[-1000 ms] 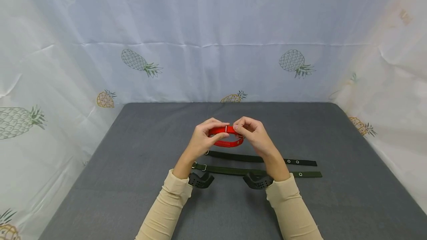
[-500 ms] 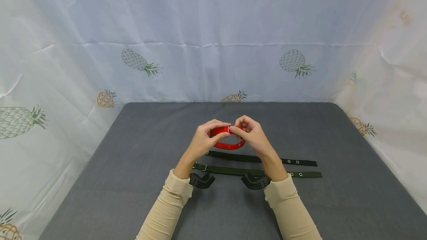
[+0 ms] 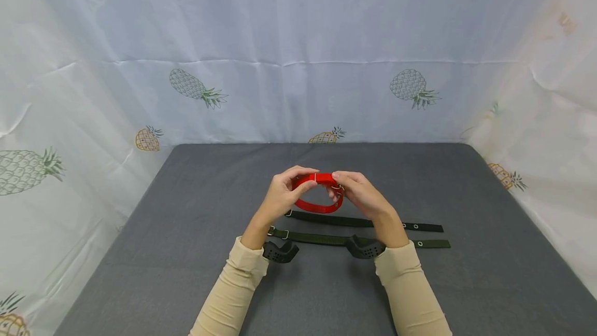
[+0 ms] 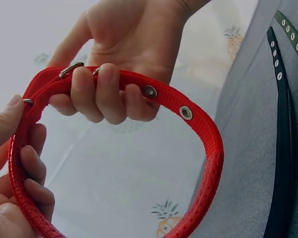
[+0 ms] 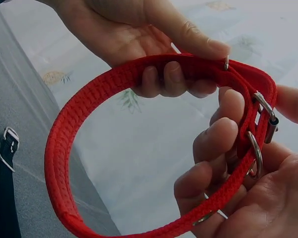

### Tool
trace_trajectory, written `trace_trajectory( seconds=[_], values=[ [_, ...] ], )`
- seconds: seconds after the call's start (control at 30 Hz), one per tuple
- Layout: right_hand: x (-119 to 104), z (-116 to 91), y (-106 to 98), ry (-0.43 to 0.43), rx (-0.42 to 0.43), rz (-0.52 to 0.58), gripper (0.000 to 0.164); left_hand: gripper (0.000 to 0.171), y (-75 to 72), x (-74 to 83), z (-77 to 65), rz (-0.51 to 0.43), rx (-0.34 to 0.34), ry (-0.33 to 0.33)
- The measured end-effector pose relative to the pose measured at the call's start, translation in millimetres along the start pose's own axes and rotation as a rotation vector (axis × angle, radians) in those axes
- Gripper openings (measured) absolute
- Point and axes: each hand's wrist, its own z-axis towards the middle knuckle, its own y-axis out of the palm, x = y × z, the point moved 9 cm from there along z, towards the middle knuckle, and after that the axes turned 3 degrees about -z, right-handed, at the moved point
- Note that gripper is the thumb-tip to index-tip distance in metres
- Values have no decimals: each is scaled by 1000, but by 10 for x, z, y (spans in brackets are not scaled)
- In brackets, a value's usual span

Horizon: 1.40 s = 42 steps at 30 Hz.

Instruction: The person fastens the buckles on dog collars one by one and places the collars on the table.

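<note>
A red pet collar (image 3: 319, 207), buckled into a loop, is held above the table between both hands. My left hand (image 3: 280, 194) pinches it near a metal keeper, its thumb by that keeper and its fingers inside the loop, as the left wrist view shows. At the buckle (image 5: 266, 111) my right hand (image 3: 365, 196) grips the strap, fingers curled through the loop. A metal D-ring (image 5: 255, 154) hangs beside the buckle. Metal eyelets (image 4: 186, 112) show along the strap's free part.
Under the hands, a black collar (image 3: 326, 219) and a dark green collar (image 3: 317, 239) lie stretched out side by side on the grey table (image 3: 186, 274). A white curtain (image 3: 298, 30) printed with pineapples surrounds the table.
The right hand first slides left along the collar towards the keeper, then moves back right to the buckle, its fingers now through the loop. The left hand stays almost still.
</note>
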Motion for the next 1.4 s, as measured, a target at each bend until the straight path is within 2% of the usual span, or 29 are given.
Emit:
trace_trajectory(
  seconds=[0.43, 0.53, 0.67, 0.8, 0.87, 1.07, 1.4],
  values=[
    [-10, 19, 3, 8, 67, -33, 24, 29, 49, -22, -16, -30, -56, -32],
    [-3, 15, -12, 32, 90, -44, 25, 29, 52, -34, -13, -45, -61, -44],
    [76, 12, -68, 97, 110, -51, 25, 30, 15, -54, 0, -64, -35, -48],
    [169, 12, -93, 136, 69, -42, 37, 32, -76, -68, 8, -70, 20, -24],
    [190, 15, -85, 131, 36, -29, 40, 33, -124, -79, 12, -79, 46, -11],
    [193, 26, -74, 93, 18, 16, 28, 36, -228, -139, 14, -114, 94, -24],
    [136, 12, -109, 41, 48, 23, 23, 34, -253, -229, 10, -111, 62, -72]
  ],
)
